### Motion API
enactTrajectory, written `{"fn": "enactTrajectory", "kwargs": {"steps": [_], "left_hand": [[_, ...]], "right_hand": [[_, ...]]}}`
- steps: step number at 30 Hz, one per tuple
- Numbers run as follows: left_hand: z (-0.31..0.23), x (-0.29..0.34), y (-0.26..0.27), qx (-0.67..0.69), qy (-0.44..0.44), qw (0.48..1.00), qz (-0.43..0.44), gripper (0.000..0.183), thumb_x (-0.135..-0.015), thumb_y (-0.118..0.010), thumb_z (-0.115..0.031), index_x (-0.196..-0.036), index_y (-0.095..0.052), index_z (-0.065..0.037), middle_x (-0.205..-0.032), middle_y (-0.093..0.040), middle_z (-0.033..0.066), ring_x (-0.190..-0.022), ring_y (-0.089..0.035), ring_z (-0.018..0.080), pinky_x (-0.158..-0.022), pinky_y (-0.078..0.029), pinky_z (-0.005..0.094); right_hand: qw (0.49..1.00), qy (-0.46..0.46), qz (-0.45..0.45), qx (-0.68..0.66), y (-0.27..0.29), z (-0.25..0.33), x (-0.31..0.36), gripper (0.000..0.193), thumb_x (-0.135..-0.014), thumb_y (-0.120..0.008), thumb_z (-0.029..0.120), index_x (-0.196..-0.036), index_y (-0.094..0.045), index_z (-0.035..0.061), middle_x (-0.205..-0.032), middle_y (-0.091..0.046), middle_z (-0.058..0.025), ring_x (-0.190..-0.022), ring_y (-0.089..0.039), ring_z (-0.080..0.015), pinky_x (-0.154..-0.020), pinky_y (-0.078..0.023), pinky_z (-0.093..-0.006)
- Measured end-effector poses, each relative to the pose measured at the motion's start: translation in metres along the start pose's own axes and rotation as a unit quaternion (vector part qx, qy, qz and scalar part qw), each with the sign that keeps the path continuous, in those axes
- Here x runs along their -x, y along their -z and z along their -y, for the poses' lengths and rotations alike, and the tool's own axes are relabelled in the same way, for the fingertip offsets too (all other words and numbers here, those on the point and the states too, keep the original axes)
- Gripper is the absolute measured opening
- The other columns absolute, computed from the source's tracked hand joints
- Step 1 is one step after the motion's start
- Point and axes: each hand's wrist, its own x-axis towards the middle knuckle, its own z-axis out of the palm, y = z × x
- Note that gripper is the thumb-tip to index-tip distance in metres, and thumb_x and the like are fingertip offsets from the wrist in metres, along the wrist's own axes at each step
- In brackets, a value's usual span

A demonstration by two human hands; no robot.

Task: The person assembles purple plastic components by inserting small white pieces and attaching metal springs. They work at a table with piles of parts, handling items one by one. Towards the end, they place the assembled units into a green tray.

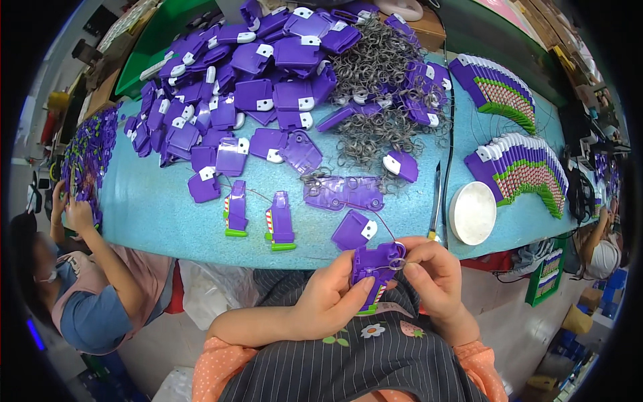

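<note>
Just beyond the table's front edge, my left hand grips a purple plastic shell with its thumb on the lower part. The shell's inner side faces up, and a red-and-white striped strip with a green end shows below it. My right hand pinches a small loop of thin grey wire at the shell's right side. Wire runs from this loop across the shell. On the table close by lie a purple piece with a white corner and a translucent purple tray-like part.
Loose purple pieces are heaped at the back left, beside a pile of wire coils. Two striped parts lie nearer. At right are a white bowl, a cutter knife and fanned stacks. Another person works at left.
</note>
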Motion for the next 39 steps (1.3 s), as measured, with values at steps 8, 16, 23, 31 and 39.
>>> {"fn": "enactTrajectory", "kwargs": {"steps": [8, 16, 23, 31, 39], "left_hand": [[-0.011, -0.001, 0.019, -0.253, 0.104, 0.954, 0.125, 0.034, -0.094, -0.043, -0.005, -0.125, -0.037, 0.004, -0.104, -0.064, 0.0130, -0.095, -0.063, 0.0174, -0.080, -0.050, 0.0284], [0.003, 0.027, 0.033, 0.084, -0.011, 0.994, 0.069, 0.033, -0.097, -0.040, -0.010, -0.127, -0.035, 0.000, -0.121, -0.054, 0.0189, -0.109, -0.057, 0.0264, -0.093, -0.046, 0.0375], [0.013, 0.039, 0.028, 0.121, 0.105, 0.983, -0.087, 0.044, -0.092, -0.042, 0.001, -0.134, -0.029, 0.000, -0.123, -0.051, 0.0168, -0.111, -0.056, 0.0252, -0.095, -0.045, 0.0363], [0.019, 0.030, 0.017, 0.068, 0.082, 0.993, -0.054, 0.051, -0.087, -0.044, 0.010, -0.134, -0.029, 0.000, -0.117, -0.053, 0.0107, -0.108, -0.055, 0.0167, -0.090, -0.046, 0.0294], [0.017, 0.031, 0.019, 0.021, 0.109, 0.993, -0.040, 0.049, -0.087, -0.044, 0.007, -0.133, -0.028, 0.000, -0.117, -0.051, 0.0117, -0.107, -0.055, 0.0167, -0.088, -0.047, 0.0306]], "right_hand": [[0.984, -0.168, 0.062, 0.013, 0.021, 0.033, -0.012, 0.020, -0.079, -0.070, 0.003, -0.087, -0.052, 0.0016, -0.082, -0.058, -0.0021, -0.074, -0.053, -0.0074, -0.067, -0.042, -0.0206], [0.991, -0.121, 0.002, 0.051, 0.000, -0.023, -0.036, 0.026, -0.081, -0.070, 0.017, -0.096, -0.057, 0.0011, -0.081, -0.059, -0.0028, -0.068, -0.056, -0.0108, -0.059, -0.044, -0.0241], [0.886, 0.068, -0.092, 0.450, -0.011, -0.038, -0.032, 0.024, -0.079, -0.069, 0.009, -0.094, -0.052, 0.0017, -0.080, -0.053, -0.0111, -0.059, -0.056, -0.0209, -0.052, -0.043, -0.0291], [0.997, -0.040, 0.066, 0.033, -0.007, -0.013, -0.006, 0.024, -0.081, -0.061, -0.005, -0.105, -0.055, -0.0031, -0.114, -0.047, -0.0129, -0.062, -0.052, -0.0044, -0.051, -0.041, -0.0174], [0.989, -0.131, 0.061, 0.022, -0.024, -0.019, -0.022, 0.024, -0.080, -0.063, -0.005, -0.103, -0.058, -0.0030, -0.114, -0.049, -0.0133, -0.062, -0.055, -0.0055, -0.051, -0.043, -0.0176]]}}
